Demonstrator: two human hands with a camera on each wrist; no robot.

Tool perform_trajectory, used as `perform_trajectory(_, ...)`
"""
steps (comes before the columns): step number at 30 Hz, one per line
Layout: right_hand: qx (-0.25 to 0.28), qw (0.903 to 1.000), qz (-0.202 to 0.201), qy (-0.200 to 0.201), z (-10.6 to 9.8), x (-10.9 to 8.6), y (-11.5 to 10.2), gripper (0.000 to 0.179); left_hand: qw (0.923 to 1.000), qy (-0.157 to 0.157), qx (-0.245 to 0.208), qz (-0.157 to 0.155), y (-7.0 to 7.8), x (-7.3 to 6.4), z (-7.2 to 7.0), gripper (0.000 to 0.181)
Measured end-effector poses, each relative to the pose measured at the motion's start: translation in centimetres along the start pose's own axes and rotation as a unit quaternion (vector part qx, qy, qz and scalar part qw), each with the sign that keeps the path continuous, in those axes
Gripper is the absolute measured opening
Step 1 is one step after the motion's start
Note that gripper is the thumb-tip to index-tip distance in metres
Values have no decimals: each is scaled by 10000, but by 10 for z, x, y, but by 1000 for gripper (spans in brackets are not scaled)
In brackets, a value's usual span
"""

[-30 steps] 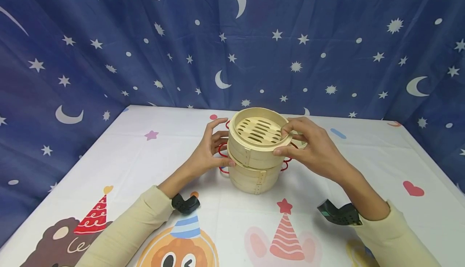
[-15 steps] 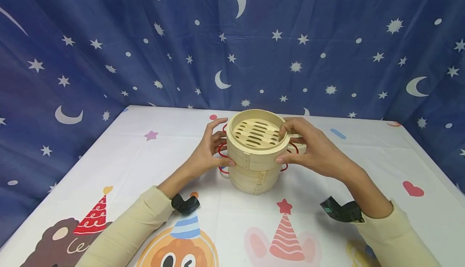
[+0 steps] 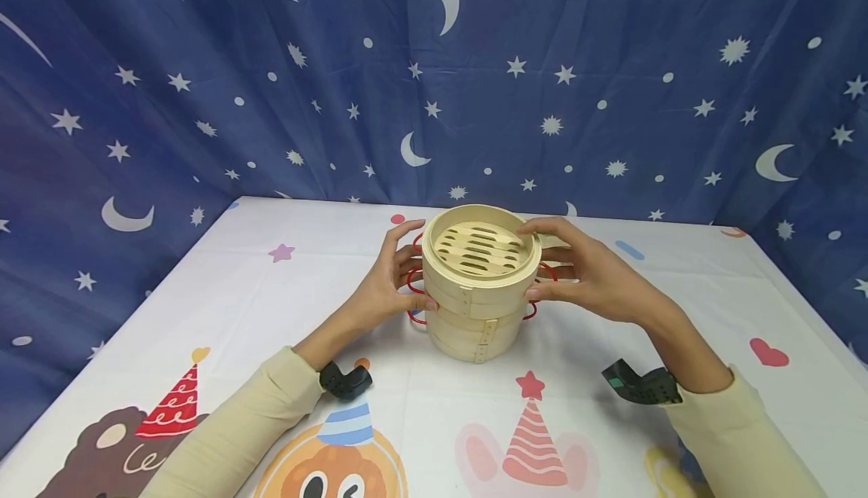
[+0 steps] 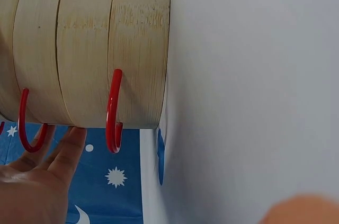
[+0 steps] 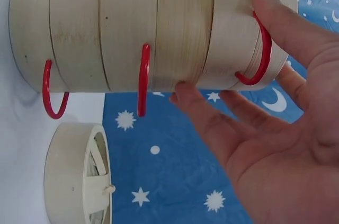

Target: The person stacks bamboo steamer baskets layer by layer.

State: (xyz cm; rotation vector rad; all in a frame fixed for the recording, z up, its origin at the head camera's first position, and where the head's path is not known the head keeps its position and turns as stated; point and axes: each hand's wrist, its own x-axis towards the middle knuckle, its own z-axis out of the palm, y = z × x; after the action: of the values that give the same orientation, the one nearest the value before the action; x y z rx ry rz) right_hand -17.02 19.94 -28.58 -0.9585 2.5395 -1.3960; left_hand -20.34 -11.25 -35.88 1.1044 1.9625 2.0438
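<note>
A stack of pale bamboo steamer baskets (image 3: pixel 475 310) with red loop handles stands upright on the table, its slatted top tier (image 3: pixel 478 249) uncovered. My left hand (image 3: pixel 383 279) holds the stack's left side, thumb at the front and fingers round the back. In the left wrist view, those fingers reach behind the wall beside a red handle (image 4: pixel 113 110). My right hand (image 3: pixel 590 272) holds the top tier's right side; its index finger lies on the rim and its thumb presses the wall. The right wrist view shows its other fingers at the far side.
A low round bamboo piece (image 5: pixel 66 173) with crossed strips and a small knot, perhaps a lid, sits on the table behind the stack. A printed white cloth (image 3: pixel 434 407) covers the table. A blue star-patterned curtain (image 3: pixel 380 91) hangs behind.
The top tier has come down level and shifted slightly left onto the stack. My right index finger has moved from inside the tier to its rim. The left hand stays put.
</note>
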Motion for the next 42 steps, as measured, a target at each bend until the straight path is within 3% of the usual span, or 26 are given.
perform_trajectory(34,555,9981,-276,-69,-7,1,16,73,9999,-75,70,-104,0,1,-2,111)
perform_trajectory(42,733,9969,-258,-114,-8,1,19,72,9998,-99,158,-122,2,1,-2,101)
